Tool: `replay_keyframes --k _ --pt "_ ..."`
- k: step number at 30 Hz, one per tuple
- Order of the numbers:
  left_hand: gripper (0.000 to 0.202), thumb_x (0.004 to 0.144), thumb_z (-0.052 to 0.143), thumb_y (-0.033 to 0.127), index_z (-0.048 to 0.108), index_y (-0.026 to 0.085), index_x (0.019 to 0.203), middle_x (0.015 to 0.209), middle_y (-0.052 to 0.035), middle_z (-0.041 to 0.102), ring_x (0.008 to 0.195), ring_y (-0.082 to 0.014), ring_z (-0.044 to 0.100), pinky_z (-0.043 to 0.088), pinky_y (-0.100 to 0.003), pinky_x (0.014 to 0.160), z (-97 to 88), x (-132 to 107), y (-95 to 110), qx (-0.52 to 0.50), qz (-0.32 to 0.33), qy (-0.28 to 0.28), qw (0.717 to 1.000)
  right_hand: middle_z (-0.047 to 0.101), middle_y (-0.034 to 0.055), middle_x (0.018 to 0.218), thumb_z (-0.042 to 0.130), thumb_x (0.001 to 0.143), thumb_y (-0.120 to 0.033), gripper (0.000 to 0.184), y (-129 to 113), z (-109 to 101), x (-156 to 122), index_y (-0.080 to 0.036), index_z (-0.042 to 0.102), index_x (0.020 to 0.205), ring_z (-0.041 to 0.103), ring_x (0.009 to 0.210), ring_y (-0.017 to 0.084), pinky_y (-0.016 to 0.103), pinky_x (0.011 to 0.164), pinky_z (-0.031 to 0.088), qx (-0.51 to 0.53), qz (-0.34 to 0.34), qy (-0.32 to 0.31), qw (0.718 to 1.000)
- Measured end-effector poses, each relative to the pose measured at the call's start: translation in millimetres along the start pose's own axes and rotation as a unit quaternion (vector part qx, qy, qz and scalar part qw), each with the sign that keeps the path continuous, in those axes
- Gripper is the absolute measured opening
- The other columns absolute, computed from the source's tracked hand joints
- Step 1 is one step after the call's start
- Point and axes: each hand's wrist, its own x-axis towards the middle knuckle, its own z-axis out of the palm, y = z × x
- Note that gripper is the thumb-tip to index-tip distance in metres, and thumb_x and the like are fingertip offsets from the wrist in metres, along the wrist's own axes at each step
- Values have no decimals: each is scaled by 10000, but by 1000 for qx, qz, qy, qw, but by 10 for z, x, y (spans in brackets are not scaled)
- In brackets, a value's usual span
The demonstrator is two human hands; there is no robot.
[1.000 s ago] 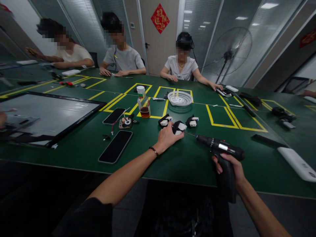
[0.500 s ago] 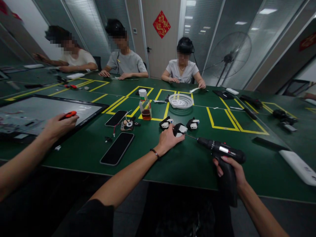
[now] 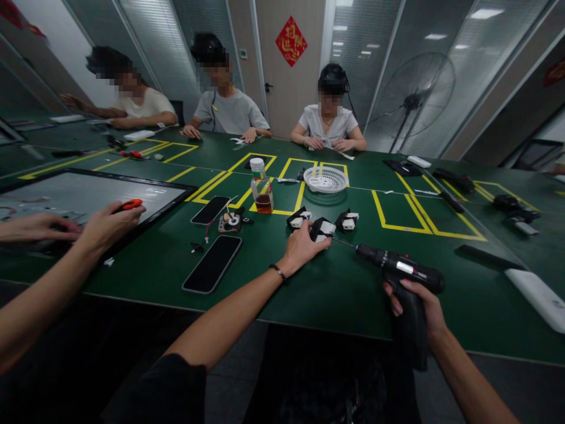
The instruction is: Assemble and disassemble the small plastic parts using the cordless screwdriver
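Note:
My left hand (image 3: pixel 301 247) is closed around a small black-and-white part (image 3: pixel 323 228) on the green table, its fingers partly hidden behind the part. In my right hand (image 3: pixel 419 303) is a black cordless drill (image 3: pixel 392 265), gripped by its handle. The drill's long thin bit (image 3: pixel 343 242) points left and its tip is at the held part; whether it sits in a screw is too small to tell. Two similar black-and-white parts lie close by, one to the left (image 3: pixel 299 218) and one to the right (image 3: pixel 348 221).
Left of my arm lie a phone (image 3: pixel 212 265), a second phone (image 3: pixel 212 210) and a small motor-like assembly (image 3: pixel 230 222). Beyond stand a bottle (image 3: pixel 263 194) and a white basket (image 3: pixel 325 180). A neighbour's hand (image 3: pixel 108 227) holds a red-black tool over a large panel (image 3: pixel 132 194). Several people sit opposite.
My hands, the part and the drill keep nearly the same pose; the view has shifted slightly. Another hand appears at the panel on the left. The person opposite has drawn a hand inward.

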Motion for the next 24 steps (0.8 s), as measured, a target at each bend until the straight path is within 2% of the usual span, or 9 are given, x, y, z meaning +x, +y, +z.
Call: replay_keyframes --k 8,14,24 --pt "634 742 678 618 540 198 1196 1050 -126 689 968 -295 654 492 -386 812 34 16 -41 -17 5 4 1000 555 55 533 457 939 -418 387 7 -2 12 -122 700 884 474 510 166 278 530 405 -14 -22 -1 1000" --pt "646 741 685 607 534 190 1211 1047 -135 687 971 -300 653 490 -388 812 21 15 -20 2 0 8 1000 556 48 535 502 904 -464 375 4 0 11 -142 692 876 467 499 172 281 493 394 -16 -6 9 1000" --pt "659 731 689 618 537 195 1213 1037 -123 688 935 -290 658 490 -371 774 11 10 -21 0 4 -4 1000 552 51 524 497 911 -450 379 -4 12 18 -136 703 855 468 499 175 291 530 411 -32 -23 7 999"
